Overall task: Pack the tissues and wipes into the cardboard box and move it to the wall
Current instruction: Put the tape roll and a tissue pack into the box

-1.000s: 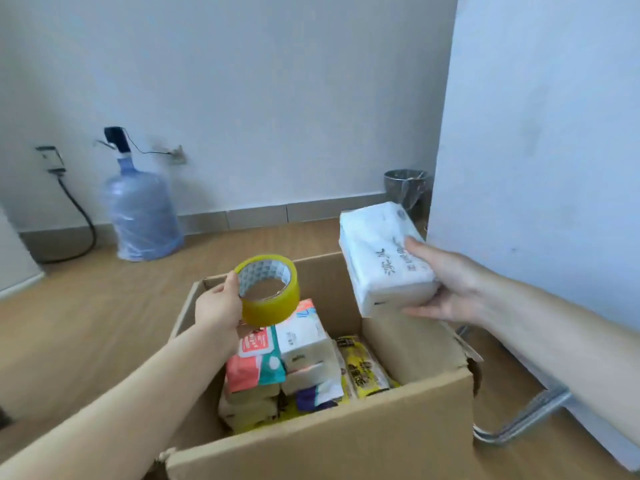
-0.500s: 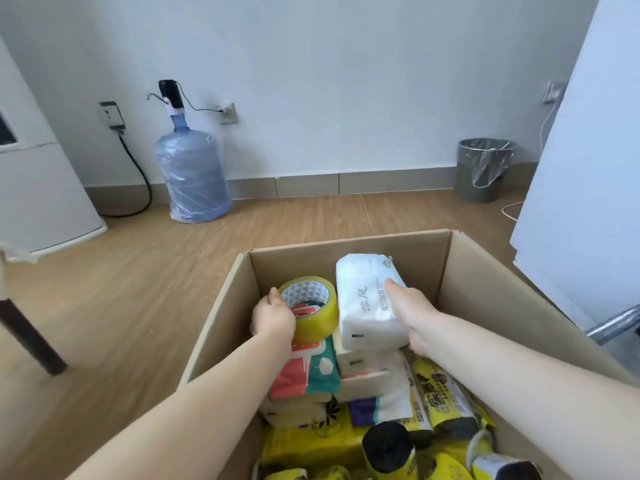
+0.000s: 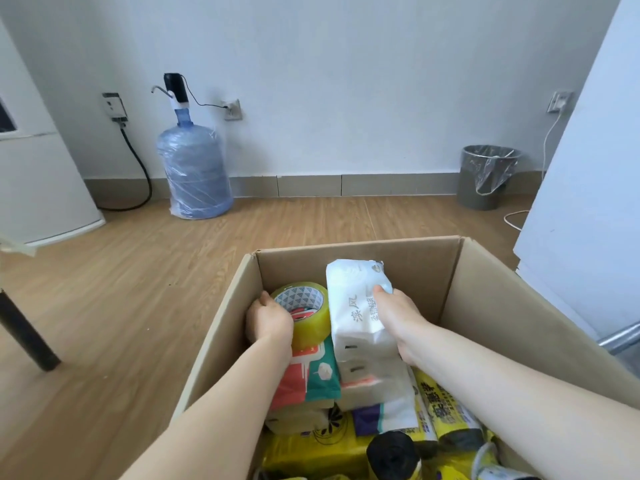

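both forearms are reaching down into the open cardboard box (image 3: 491,306), which is standing on the wooden floor (image 3: 138,289) and filling the lower right of the view. nearest the camera inside the box, a black roll (image 3: 391,452) is lying among yellow packets (image 3: 446,410), with a purple and white pack (image 3: 384,415) just beyond them. farther in, a red and teal wipes pack (image 3: 304,379) is sitting on top of other packs against the box's left wall. the left hand (image 3: 268,322) is curling around a roll of yellowish packing tape (image 3: 304,315), holding it at its left side so that it is resting on the red and teal pack. just to the right of the tape, the right hand (image 3: 398,315) is gripping a white tissue pack (image 3: 356,306) from the right, fingers (image 3: 379,294) wrapping over its top face; the pack is lying lengthwise on a stack of similar white packs, its far end pointing toward the box's back wall. beyond the box, well apart from it, a blue water jug (image 3: 194,168) with a pump on top is standing against the far wall (image 3: 346,81), off to the box's far left. a grey bin (image 3: 486,178) with a clear liner is standing at the same wall to the box's far right. a white panel (image 3: 588,168) is rising just right of the box, and a white cabinet (image 3: 34,168) is standing well off to its left.
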